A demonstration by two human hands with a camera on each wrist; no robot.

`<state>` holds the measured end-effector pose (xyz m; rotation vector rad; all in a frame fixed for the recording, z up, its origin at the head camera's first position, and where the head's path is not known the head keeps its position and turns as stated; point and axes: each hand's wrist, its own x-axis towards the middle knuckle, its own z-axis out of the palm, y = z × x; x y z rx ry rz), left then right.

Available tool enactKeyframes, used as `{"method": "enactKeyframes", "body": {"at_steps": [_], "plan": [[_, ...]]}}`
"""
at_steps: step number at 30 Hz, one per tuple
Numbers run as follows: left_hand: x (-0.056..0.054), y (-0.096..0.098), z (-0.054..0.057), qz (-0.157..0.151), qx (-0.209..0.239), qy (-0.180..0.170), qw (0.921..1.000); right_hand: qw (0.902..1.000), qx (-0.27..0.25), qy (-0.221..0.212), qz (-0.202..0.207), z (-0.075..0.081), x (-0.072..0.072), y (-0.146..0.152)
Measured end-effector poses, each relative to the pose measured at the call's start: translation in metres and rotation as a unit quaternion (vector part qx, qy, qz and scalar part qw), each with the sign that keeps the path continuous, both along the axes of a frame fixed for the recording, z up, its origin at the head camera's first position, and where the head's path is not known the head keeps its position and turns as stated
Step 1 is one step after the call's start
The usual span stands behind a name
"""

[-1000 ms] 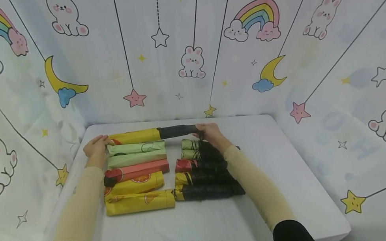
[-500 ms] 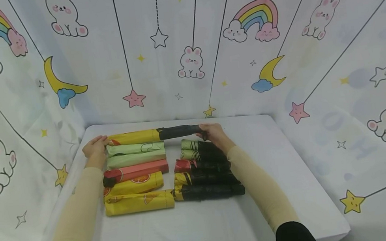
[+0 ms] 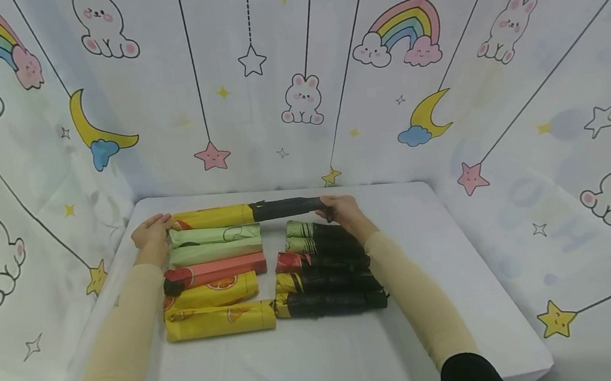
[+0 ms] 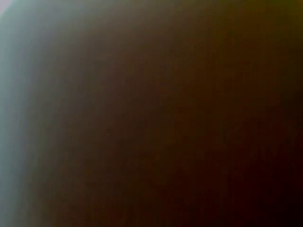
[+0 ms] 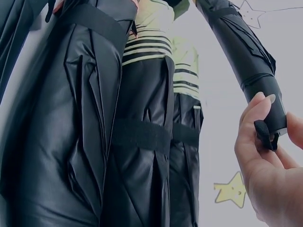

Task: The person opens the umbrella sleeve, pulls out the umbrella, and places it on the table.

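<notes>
A folded yellow-and-black umbrella (image 3: 246,213) lies along the far edge of the table (image 3: 325,364). The right hand (image 3: 343,210) pinches its black end between curled fingers (image 5: 251,137) and thumb. The left hand (image 3: 150,231) cups the yellow end; its fingers' exact hold cannot be told.

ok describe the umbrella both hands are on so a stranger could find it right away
On the white table, folded umbrellas lie in two stacked columns. The held umbrella lies crosswise at the far end, against the backdrop, with the left hand at one end and the right hand at the other. It alone spans both columns, half yellow, half black.
</notes>
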<state>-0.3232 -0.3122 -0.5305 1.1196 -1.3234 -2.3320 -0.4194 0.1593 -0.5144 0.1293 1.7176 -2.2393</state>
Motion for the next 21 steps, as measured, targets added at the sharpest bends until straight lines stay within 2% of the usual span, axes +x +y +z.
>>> {"method": "enactKeyframes", "body": {"at_steps": [8, 13, 18, 21], "plan": [[0.004, 0.002, 0.002, -0.02, -0.018, -0.005, 0.9996, 0.9999, 0.016, 0.001, -0.005, 0.002, 0.002, 0.006], [0.002, 0.002, 0.0, -0.021, -0.023, -0.002, 0.9995, 0.9999, 0.0, -0.004, -0.013, 0.003, 0.001, 0.01], [-0.001, -0.001, -0.003, -0.014, -0.018, 0.0, 0.9997, 0.9998, -0.008, -0.004, -0.016, 0.003, 0.0, 0.015], [-0.002, -0.002, -0.004, 0.003, -0.001, 0.003, 1.0, 0.9998, 0.002, -0.008, -0.017, 0.002, 0.0, 0.017]]}}
